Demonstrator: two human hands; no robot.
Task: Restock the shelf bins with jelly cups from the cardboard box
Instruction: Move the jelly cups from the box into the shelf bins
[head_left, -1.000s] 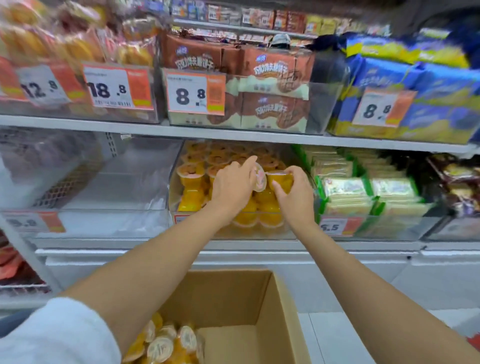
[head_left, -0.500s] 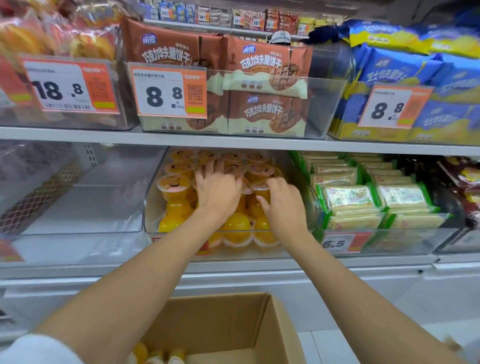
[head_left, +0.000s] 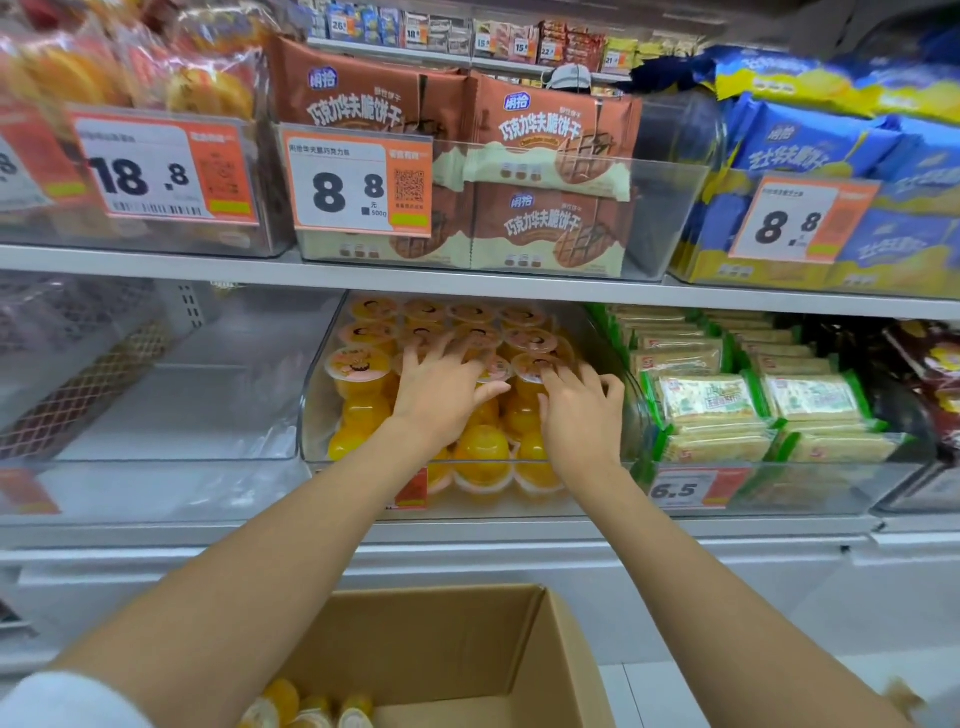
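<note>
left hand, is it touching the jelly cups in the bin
Touching. The head view shows the left hand lying with spread fingers flat on the lids of the jelly cups in the clear bin, with no gap.

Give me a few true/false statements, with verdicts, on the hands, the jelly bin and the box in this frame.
1. The left hand and the right hand both lie on the jelly cups in the clear bin. True.
2. The cardboard box holds nothing. False: leftover cups lie in its near left corner.
3. Green packets sit left of the jelly bin. False: the green packets fill the bin to its right.
4. The price tag by the chocolate biscuit packs reads 8.8. True.
</note>
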